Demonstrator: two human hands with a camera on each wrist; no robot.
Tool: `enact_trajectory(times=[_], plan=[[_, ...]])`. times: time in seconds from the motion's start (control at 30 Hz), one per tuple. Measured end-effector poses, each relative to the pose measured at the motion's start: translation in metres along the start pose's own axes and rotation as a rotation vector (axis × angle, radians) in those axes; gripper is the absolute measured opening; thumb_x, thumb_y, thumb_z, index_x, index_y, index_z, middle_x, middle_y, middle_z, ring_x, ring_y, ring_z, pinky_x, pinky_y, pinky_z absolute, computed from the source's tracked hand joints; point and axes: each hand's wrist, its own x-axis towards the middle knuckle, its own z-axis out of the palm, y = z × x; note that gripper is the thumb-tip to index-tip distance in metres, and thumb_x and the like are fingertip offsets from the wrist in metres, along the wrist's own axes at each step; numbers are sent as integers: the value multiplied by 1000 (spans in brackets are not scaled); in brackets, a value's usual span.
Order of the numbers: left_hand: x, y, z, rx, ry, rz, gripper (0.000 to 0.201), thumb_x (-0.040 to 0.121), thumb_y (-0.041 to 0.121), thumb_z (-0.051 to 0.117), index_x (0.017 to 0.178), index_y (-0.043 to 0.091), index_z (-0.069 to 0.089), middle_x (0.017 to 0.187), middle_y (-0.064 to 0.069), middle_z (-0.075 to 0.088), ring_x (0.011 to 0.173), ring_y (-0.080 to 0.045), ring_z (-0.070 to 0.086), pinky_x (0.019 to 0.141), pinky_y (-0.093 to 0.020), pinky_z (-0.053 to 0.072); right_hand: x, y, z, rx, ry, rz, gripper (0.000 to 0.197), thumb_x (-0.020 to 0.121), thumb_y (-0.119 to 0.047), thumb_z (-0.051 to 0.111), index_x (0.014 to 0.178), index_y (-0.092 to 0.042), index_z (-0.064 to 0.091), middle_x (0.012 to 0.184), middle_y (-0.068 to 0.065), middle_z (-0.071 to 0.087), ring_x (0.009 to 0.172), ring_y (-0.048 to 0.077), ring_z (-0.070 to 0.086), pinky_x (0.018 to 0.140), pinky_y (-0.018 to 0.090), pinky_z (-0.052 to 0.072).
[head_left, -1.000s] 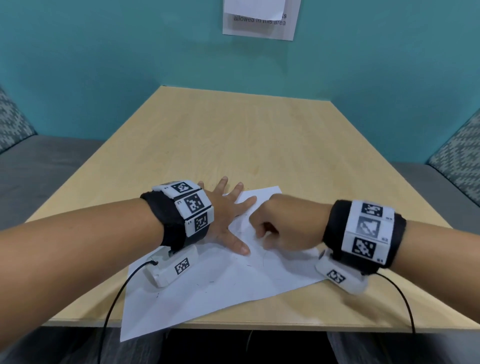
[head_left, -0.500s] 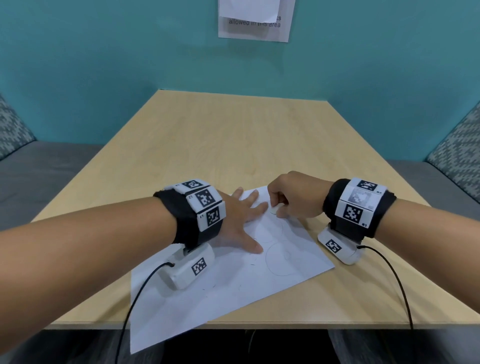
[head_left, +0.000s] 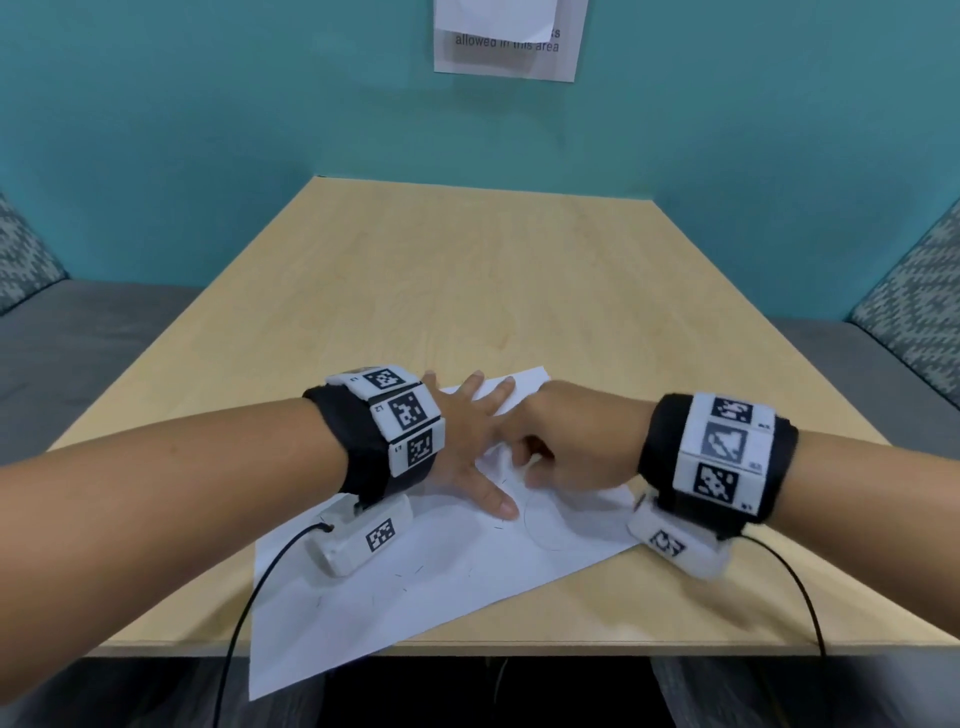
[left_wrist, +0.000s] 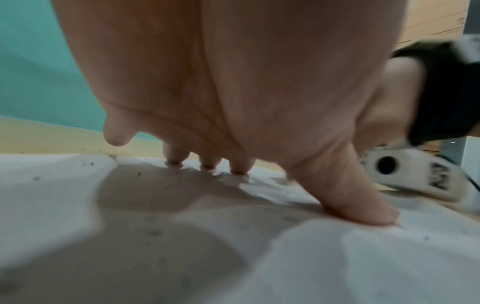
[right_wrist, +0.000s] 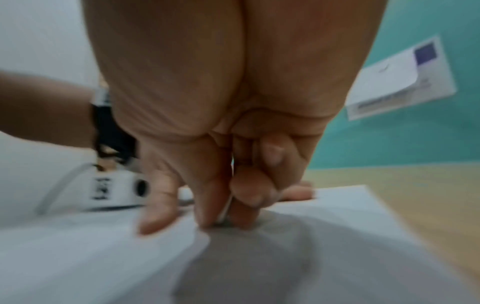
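A white sheet of paper (head_left: 415, 597) lies askew at the near edge of the wooden table (head_left: 467, 286), one corner hanging over it. My left hand (head_left: 467, 436) lies flat on the sheet with fingers spread; in the left wrist view the thumb (left_wrist: 350, 195) and fingertips (left_wrist: 207, 162) press the paper (left_wrist: 363, 257). My right hand (head_left: 566, 452) is curled just right of that thumb. Thumb and fingers of the right hand (right_wrist: 223, 222) pinch a small thin tool (right_wrist: 228, 203), mostly hidden, with its tip on the paper (right_wrist: 78, 257). A faint drawn circle (head_left: 550, 519) shows beside it.
The table runs back to a teal wall with a printed notice (head_left: 509, 41). Grey benches with patterned cushions (head_left: 914, 301) stand on both sides. Cables (head_left: 244, 623) run from both wrist cameras over the table's near edge.
My right hand went toward the sheet's far corner, then came back nearer beside my left thumb. The left hand has stayed pressed on the paper.
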Motion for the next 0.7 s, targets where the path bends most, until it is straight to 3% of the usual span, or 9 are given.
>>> enact_trajectory(times=[0.07, 0.1, 0.2, 0.23, 0.33, 0.4, 0.5, 0.57, 0.7], plan=[[0, -1, -1, 2, -1, 7, 83, 79, 82, 48, 150, 51, 19, 163, -1, -25, 150, -34, -19, 113, -71, -1, -3, -7, 4, 33, -34, -43, 7, 79, -16, 68, 85, -14, 64, 72, -4, 60, 62, 9, 49, 61, 24, 41], [1, -1, -1, 7, -1, 0, 85, 80, 81, 48, 151, 49, 16, 163, -1, -25, 150, -34, -19, 113, -70, 0, -1, -3, 0, 19, -24, -22, 8, 79, -17, 68, 85, -14, 65, 72, -7, 57, 62, 8, 48, 62, 22, 39], [2, -1, -3, 8, -4, -28, 103, 78, 83, 48, 155, 43, -8, 164, 2, -24, 151, -32, -17, 114, -69, 1, 8, 20, -14, -27, 57, 91, 10, 79, -18, 70, 88, -14, 68, 70, -11, 54, 64, 8, 49, 66, 24, 39], [3, -2, -3, 5, -5, -31, 105, 77, 84, 48, 154, 44, -10, 164, 2, -24, 151, -32, -18, 114, -69, 1, 8, 21, -14, -22, 69, 96, 9, 79, -17, 70, 87, -13, 67, 69, -10, 55, 63, 8, 49, 65, 24, 39], [5, -4, -1, -4, -4, -13, 96, 76, 84, 49, 153, 48, 3, 163, 1, -24, 150, -34, -19, 113, -71, 0, 0, -2, 0, 22, 1, 8, 7, 78, -14, 67, 85, -12, 65, 68, -8, 57, 59, 4, 46, 60, 20, 39], [6, -5, 1, -9, 5, -8, 97, 76, 84, 49, 153, 48, 3, 163, 0, -24, 150, -35, -20, 112, -71, -1, -5, -9, 3, 37, -42, -35, 8, 79, -15, 68, 86, -13, 65, 65, -11, 52, 58, 3, 46, 57, 15, 36], [5, -6, 0, -9, 14, -19, 105, 76, 84, 50, 152, 47, -12, 164, 1, -22, 150, -33, -18, 113, -71, 0, 6, 13, -13, -24, 41, 67, 10, 79, -15, 68, 88, -13, 67, 70, -11, 53, 66, 11, 50, 65, 22, 40], [5, -5, -1, -12, 10, -29, 111, 76, 84, 50, 151, 44, -21, 164, 1, -22, 150, -33, -18, 112, -71, 0, 10, 27, -16, -26, 99, 130, 8, 78, -16, 69, 86, -14, 67, 68, -14, 51, 64, 8, 49, 66, 25, 40], [4, -6, 1, -3, -10, -21, 107, 76, 84, 50, 152, 45, -14, 164, 2, -23, 150, -35, -20, 112, -72, -2, 3, 5, -5, 5, -10, 28, 13, 79, -16, 66, 92, -13, 67, 72, -8, 59, 66, 10, 52, 65, 25, 46]])
